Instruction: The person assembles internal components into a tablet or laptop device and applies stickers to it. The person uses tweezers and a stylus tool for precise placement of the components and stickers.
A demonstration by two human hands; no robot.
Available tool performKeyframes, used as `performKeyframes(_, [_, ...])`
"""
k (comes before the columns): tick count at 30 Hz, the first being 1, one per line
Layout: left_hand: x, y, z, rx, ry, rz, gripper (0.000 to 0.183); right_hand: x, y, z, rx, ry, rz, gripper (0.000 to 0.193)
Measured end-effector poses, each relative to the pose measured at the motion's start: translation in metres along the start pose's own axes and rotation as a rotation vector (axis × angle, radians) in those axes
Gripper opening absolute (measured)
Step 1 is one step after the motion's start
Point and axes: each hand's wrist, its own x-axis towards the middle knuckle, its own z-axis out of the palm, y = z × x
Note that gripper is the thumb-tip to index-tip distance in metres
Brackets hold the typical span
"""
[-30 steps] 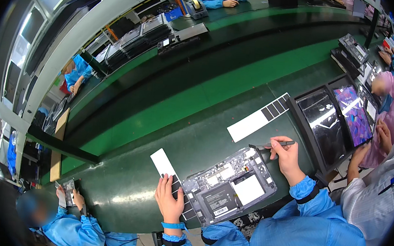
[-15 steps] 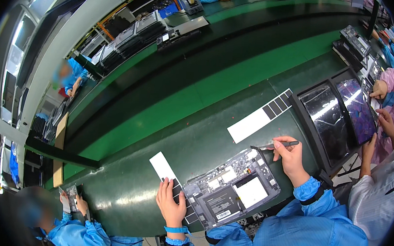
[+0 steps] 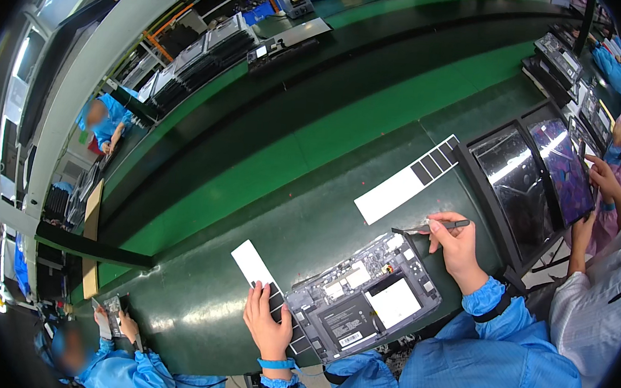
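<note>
In front of me lies an opened laptop base (image 3: pixel 392 271) showing its circuit board, a black battery (image 3: pixel 347 321) and a white square sheet (image 3: pixel 394 302). My right hand (image 3: pixel 458 253) is closed in a pinch on dark tweezers (image 3: pixel 446 226), whose tips are close to the base's far right corner; whether they touch it I cannot tell. At the base's left edge my left hand (image 3: pixel 268 328) rests with its fingers stretched out. Those fingers lie over a strip of black labels on white backing (image 3: pixel 251 261), and the hand covers part of that strip.
A second label strip (image 3: pixel 399 194) lies beyond the base on the green table (image 3: pixel 199 288). To the right stand black-framed trays with glossy panels (image 3: pixel 514 186). A co-worker's hands (image 3: pixel 606 179) are beside them. Another person (image 3: pixel 126 363) handles a board at the lower left.
My hands, the tweezers and the laptop base have hardly moved. The view has shifted slightly. At the right, a co-worker's pink sleeve and hand have moved.
</note>
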Motion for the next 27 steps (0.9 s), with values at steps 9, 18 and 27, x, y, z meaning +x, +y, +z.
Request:
performKeyframes(9, [0.001, -0.021, 0.012, -0.084, 0.045, 0.093, 0.063, 0.002, -0.01, 0.007, -0.066, -0.038, 0.077, 0.021])
performKeyframes(18, [0.003, -0.013, 0.009, 0.148, -0.103, 0.117, 0.064, 0.006, -0.006, 0.0, 0.042, -0.104, 0.035, 0.017])
performKeyframes(27, [-0.01, -0.007, -0.017, 0.057, -0.274, 0.108, 0.056, 0.003, -0.003, 0.001, 0.042, -0.137, 0.038, 0.019])
